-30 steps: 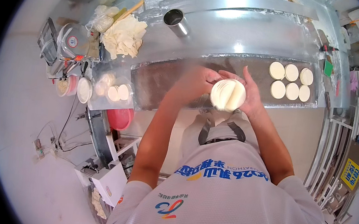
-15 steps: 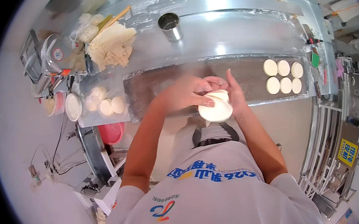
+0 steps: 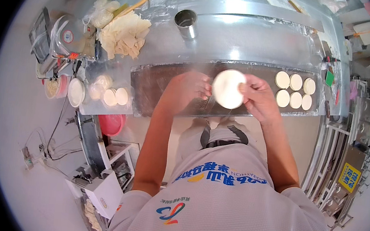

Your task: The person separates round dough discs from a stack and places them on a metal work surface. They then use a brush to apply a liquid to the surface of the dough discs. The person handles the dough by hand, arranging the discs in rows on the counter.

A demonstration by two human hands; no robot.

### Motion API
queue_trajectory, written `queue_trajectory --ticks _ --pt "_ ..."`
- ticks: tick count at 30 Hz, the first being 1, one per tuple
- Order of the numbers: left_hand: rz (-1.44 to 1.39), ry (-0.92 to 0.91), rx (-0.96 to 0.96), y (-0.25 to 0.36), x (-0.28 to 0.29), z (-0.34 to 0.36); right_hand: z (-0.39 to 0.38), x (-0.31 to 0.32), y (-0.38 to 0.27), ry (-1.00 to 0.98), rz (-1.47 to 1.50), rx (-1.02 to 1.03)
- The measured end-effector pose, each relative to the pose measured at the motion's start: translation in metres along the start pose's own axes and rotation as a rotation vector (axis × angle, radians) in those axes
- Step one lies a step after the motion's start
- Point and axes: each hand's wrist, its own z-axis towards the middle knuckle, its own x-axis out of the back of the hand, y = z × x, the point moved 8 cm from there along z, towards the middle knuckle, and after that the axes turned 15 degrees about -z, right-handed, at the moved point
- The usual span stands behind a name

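A pale flat dough round (image 3: 228, 89) is held up over the dark floured board (image 3: 152, 85), its face toward me. My right hand (image 3: 260, 98) pinches its right edge between thumb and fingers; whether more than one round is in the grip, I cannot tell. Just left of the round is my left hand (image 3: 191, 88), slightly blurred, fingers apart and loosely curved, with nothing visible in it. Several similar dough rounds (image 3: 283, 98) lie in two rows at the board's right end, some apparently stacked.
On the metal worktop (image 3: 228, 39) stands a steel cup (image 3: 186, 24). A crumpled beige cloth-like sheet (image 3: 126, 34) is at the left, above more dough rounds (image 3: 110, 97) beside a plastic bag. Below these hangs a pink basin (image 3: 112, 124). A metal rack (image 3: 331, 143) borders the right side.
My hands have moved apart. The dough round, gripped by my left thumb earlier, is now up and farther forward in my right hand, and my left hand has let go.
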Motion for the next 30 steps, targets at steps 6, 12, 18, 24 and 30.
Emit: queue_trajectory --ticks 6,12,18,24,30 --pt "-0.021 0.163 0.105 -0.087 0.024 0.006 0.01 0.062 -0.015 0.319 -0.549 0.053" --pt "-0.181 0.181 0.208 -0.13 0.022 0.009 0.039 0.09 0.006 0.244 -0.788 -0.17" --pt "-0.122 0.203 0.318 -0.169 0.029 0.002 0.032 0.094 0.022 0.238 -1.072 -0.216" --pt "-0.097 0.156 0.382 -0.19 0.024 0.003 0.012 0.096 0.029 0.304 -1.05 -0.133" --pt "-0.21 0.024 0.362 -0.191 -0.006 0.018 -0.001 0.086 0.017 0.422 -0.96 -0.176"
